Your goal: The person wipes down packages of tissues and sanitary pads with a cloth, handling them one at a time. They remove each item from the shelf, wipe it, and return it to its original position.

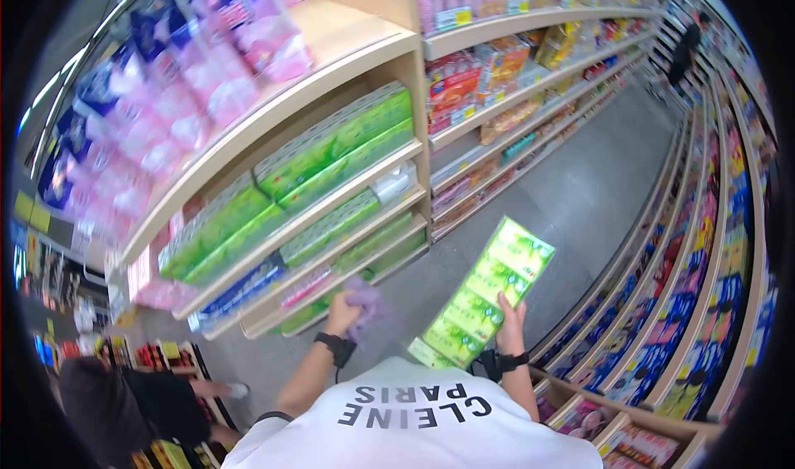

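My right hand (512,324) grips the edge of a long green pack of tissues (476,291), which slants up and to the right in front of my chest. Printed panels run along the pack's face. Closed around a crumpled purple cloth (364,310) is my left hand (343,313), blurred a little, near the lowest shelf. Larger green tissue packs (331,150) fill the shelf unit ahead and to the left.
Pink and blue bagged packs (186,72) stand on the top shelf (331,26). Shelves of snacks (505,63) line the aisle (596,163). Long curved racks (662,295) run along the right. One person (124,403) is at lower left, another (686,51) far up the aisle.
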### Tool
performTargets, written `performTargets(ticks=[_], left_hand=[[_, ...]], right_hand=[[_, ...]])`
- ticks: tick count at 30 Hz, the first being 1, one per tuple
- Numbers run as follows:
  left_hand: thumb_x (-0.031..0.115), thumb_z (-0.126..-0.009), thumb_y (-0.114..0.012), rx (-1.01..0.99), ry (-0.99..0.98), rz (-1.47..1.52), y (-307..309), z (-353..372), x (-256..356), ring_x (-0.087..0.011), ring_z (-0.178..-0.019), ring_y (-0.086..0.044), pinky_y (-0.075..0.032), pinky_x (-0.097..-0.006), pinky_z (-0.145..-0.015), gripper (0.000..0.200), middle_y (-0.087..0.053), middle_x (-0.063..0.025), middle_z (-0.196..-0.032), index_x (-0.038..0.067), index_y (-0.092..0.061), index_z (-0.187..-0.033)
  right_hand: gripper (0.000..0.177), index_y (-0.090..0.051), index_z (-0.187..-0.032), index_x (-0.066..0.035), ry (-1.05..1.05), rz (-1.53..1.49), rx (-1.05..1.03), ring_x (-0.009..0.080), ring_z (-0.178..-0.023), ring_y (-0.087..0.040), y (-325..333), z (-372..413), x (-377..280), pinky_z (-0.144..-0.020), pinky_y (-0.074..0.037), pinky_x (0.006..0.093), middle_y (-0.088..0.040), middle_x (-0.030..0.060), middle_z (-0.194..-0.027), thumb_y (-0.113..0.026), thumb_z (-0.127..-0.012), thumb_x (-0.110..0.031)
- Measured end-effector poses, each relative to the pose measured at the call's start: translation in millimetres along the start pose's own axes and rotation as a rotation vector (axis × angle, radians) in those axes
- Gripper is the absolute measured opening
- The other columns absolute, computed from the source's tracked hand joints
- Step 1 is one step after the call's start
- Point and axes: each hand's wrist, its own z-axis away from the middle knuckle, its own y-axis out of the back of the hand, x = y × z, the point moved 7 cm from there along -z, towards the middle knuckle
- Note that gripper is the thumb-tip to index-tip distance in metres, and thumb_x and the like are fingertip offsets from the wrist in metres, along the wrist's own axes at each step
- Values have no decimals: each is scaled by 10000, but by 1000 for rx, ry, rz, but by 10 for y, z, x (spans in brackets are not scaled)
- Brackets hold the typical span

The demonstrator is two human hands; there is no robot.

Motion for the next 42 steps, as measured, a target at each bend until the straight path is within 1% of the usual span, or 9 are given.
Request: performTargets(ticks=[8, 11, 20, 22, 25, 27, 32, 36, 42], left_hand=[[-5, -748, -631, 435, -196, 424, -255, 570, 1491, -156, -882, -625, -498, -289, -799, 323, -660, -72, -967, -40, -602, -1068], [79, -836, -593, 149, -169, 633, -924, 715, 1599, -176, -1032, -575, -476, -326, -894, 378, -589, -102, -1149, -3, -526, -1199], [315, -967, -464, -50, -171, 1539, -1611, 783, 1551, -232, -1189, -494, -475, -374, -950, 486, -440, -130, -1359, 59, -370, -1369], [356, -967, -480, 133, -291, 897, -1520, 725, 1650, -227, -1184, -510, -472, -371, -962, 513, -450, -119, -1373, 64, -379, -1377], [172, -904, -465, 216, 79, 1211, -1352, 743, 1749, -235, -1148, -553, -477, -381, -961, 447, -543, -146, -1279, -6, -442, -1314], [166, -811, -487, 206, 76, 1485, -1228, 799, 1949, -268, -1108, -581, -480, -409, -958, 506, -558, -175, -1243, -24, -464, -1280], [132, -900, -558, 212, -128, 946, -1426, 815, 2322, -162, -979, -606, -499, -292, -827, 320, -614, -73, -1086, -11, -541, -1185], [205, -942, -547, -17, -248, 1323, -1782, 928, 2276, -205, -1210, -489, -421, -357, -1020, 556, -443, -95, -1371, 58, -305, -1421], [99, -835, -531, 355, -220, 1343, -1198, 1024, 2108, -247, -1155, -532, -442, -418, -974, 520, -535, -79, -1255, 88, -407, -1340]], right_hand=[[531, -493, -1261, 3, 395, 583, -1038, 289, -1130, -521, -1454, 173, -887, -991, -392, 404, -530, 169, -1237, -667, -782, -144], [805, -460, -1381, -249, 835, 927, -1483, 459, -1285, -276, -1701, 830, -861, -1043, -272, 567, -290, 210, -1442, -755, -633, -285], [873, -543, -1286, -328, 1112, 1046, -1243, 417, -1170, -361, -1390, 686, -972, -957, -293, 535, -369, 202, -1328, -798, -456, -414], [875, -540, -1293, -304, 1070, 1110, -1176, 409, -1169, -370, -1305, 540, -994, -964, -294, 527, -371, 208, -1323, -794, -463, -408], [917, -518, -1319, -230, 993, 1128, -1098, 416, -1164, -386, -1088, 246, -1017, -966, -312, 510, -367, 223, -1323, -804, -459, -365], [977, -488, -1348, -190, 922, 1152, -1098, 447, -1163, -386, -835, 3, -913, -968, -323, 519, -357, 242, -1334, -825, -442, -332], [974, -509, -1331, -179, 960, 904, -1213, 452, -1144, -402, -909, 299, -1176, -963, -327, 518, -363, 266, -1313, -821, -421, -331], [855, -592, -1246, -246, 1165, 861, -1158, 408, -1118, -420, -1174, 633, -1439, -903, -347, 498, -409, 236, -1274, -810, -427, -357], [968, -486, -1349, -154, 980, 998, -1001, 426, -1161, -396, -780, 94, -1037, -972, -345, 509, -352, 246, -1321, -829, -453, -278]])
